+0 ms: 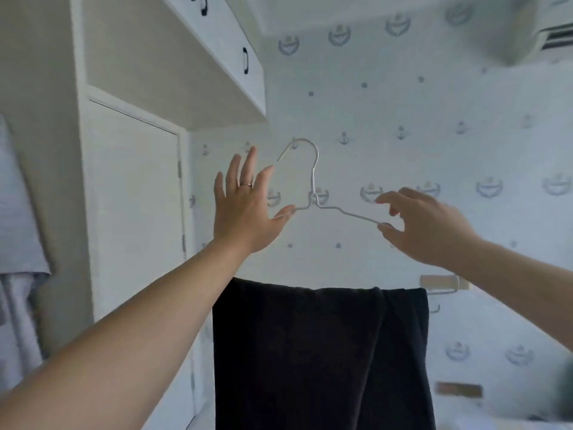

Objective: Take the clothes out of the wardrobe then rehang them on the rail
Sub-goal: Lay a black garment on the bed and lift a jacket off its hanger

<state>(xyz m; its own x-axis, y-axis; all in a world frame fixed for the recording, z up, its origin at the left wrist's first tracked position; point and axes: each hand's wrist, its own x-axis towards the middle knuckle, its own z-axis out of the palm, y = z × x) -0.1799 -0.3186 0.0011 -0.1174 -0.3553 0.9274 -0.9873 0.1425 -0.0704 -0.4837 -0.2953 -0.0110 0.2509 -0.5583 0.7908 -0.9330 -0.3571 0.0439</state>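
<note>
Plenty of open air above and to the right of the wire hanger (313, 181), in front of the wallpapered wall (434, 103). The left is boxed in by the wardrobe door (133, 197) and the overhead cabinet (223, 48) jutting out, the dark garment (310, 352) blocks everything below, and the AC unit (527, 32) crowds the top right

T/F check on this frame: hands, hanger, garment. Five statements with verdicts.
1. The left hand is spread open. True.
2. The right hand grips the hook of the wire hanger. False: it pinches the hanger's right shoulder.
3. The garment below the hanger is white. False: it is dark.
4. A ring sits on a left-hand finger. True.
5. The hook rests on a rail. False: it is in open air, with no rail at it.
</note>
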